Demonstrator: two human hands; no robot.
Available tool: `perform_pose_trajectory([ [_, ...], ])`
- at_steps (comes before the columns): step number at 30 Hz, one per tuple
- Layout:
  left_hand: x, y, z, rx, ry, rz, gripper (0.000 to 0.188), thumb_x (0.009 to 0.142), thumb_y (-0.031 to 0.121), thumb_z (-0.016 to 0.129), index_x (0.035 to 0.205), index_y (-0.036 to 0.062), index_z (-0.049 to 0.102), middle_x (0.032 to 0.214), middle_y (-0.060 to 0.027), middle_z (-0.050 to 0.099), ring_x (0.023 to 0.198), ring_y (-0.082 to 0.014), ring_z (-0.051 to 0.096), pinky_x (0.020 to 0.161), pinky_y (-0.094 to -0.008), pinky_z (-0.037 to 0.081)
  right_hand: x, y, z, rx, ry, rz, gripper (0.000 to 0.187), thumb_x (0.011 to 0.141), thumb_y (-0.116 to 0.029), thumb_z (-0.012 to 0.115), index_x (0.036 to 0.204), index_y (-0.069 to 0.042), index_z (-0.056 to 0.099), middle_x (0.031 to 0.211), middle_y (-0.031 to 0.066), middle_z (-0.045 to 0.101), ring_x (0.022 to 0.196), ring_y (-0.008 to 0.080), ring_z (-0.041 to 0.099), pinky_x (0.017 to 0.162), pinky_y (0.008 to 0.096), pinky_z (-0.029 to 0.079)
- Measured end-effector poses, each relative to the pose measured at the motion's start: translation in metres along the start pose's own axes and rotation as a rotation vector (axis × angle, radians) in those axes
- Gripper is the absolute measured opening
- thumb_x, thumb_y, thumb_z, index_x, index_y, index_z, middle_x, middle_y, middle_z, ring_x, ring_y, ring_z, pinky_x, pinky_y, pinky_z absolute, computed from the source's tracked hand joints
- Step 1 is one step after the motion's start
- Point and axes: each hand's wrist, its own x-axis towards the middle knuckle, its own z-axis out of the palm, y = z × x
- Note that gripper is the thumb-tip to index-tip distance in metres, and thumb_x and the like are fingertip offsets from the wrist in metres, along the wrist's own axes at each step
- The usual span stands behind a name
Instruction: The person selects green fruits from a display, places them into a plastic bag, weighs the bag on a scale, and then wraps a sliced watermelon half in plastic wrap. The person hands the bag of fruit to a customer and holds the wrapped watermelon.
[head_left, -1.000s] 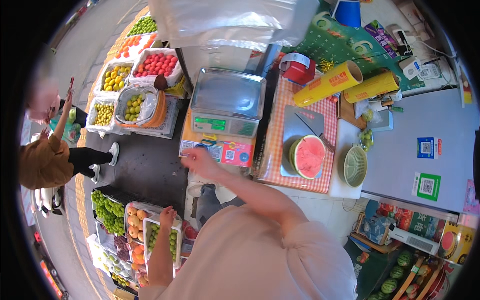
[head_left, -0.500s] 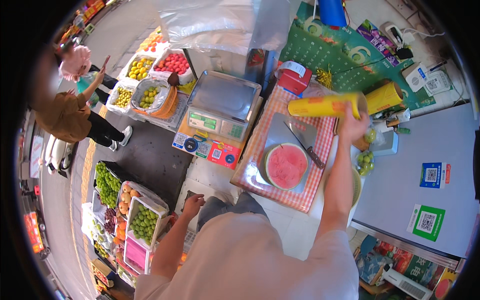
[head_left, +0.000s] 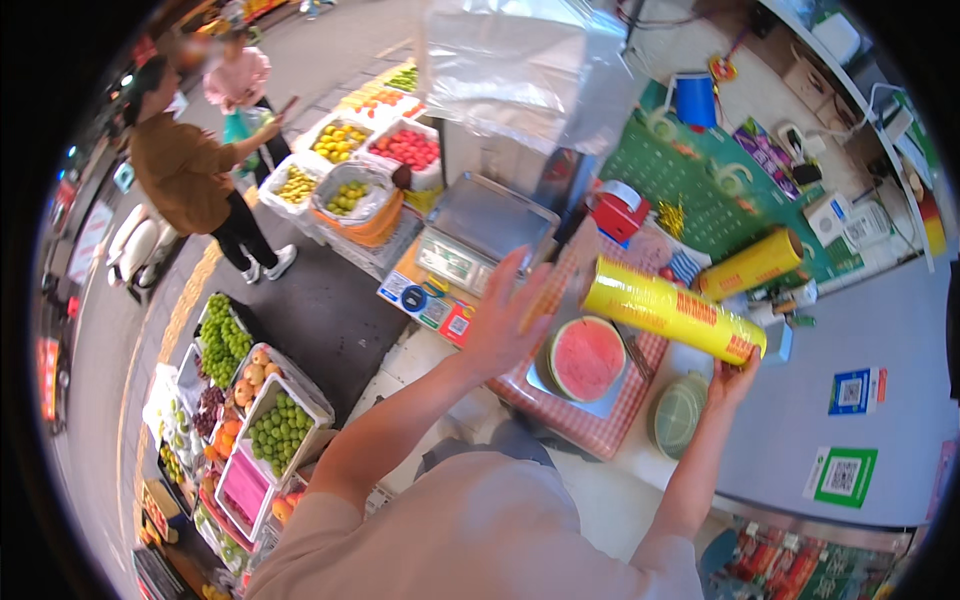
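My right hand (head_left: 736, 376) grips the right end of a yellow cling film roll (head_left: 672, 308), which is held tilted in the air over the table's right side. Short of the roll's left end, my left hand (head_left: 508, 318) is raised with its fingers spread. Whether it touches any film I cannot tell. Below and between the hands lies a cut watermelon half (head_left: 588, 360), red face up, on a metal board. Beside it on the right is a knife (head_left: 637, 355), partly hidden under the roll.
A weighing scale (head_left: 486, 225) stands left of the checked tablecloth (head_left: 590, 432). Behind are a red box-like device (head_left: 617, 212) and a second yellow roll (head_left: 752, 264). A green basket (head_left: 679, 415) sits at right. Fruit crates (head_left: 283, 437) line the left; two people stand beyond.
My right hand has brought the roll nearer and tilted it, and now holds its right end from below. My left hand has risen from beside my body to over the table, fingers spreading.
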Motion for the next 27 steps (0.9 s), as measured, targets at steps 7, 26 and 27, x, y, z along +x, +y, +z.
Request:
perform_pose_trajectory([
  [7,-0.012,0.028,0.010,-0.234,-0.002,-0.091,0.053,0.075,0.006,0.063,0.123,0.0030,0.043,0.120,-0.0189,0.047,0.116,-0.0330,0.044,0.099,-0.0403,0.033,0.011,0.024,0.042,0.178,-0.309,0.252,0.050,0.084,-0.041,0.053,0.122,-0.010,0.047,0.118,0.0069,0.054,0.106,0.0203,0.053,0.086,0.0376,0.046],
  [26,-0.073,0.124,-0.014,0.163,-0.122,-0.291,0.056,0.061,-0.001,0.060,0.115,0.0131,0.056,0.091,-0.0106,0.061,0.077,-0.0278,0.060,0.068,-0.0353,0.050,0.021,0.080,0.073,0.176,-0.694,0.689,0.047,0.084,-0.039,0.054,0.122,-0.012,0.048,0.121,0.0060,0.053,0.110,0.0225,0.051,0.094,0.0413,0.040],
  [27,-0.079,0.127,-0.017,0.172,-0.183,-0.338,0.056,0.062,-0.001,0.061,0.116,0.0134,0.056,0.091,-0.0109,0.061,0.079,-0.0283,0.060,0.070,-0.0353,0.051,0.018,0.081,0.077,0.112,-0.738,0.709,0.047,0.085,-0.040,0.053,0.122,-0.012,0.048,0.121,0.0059,0.053,0.110,0.0224,0.051,0.094,0.0410,0.040],
])
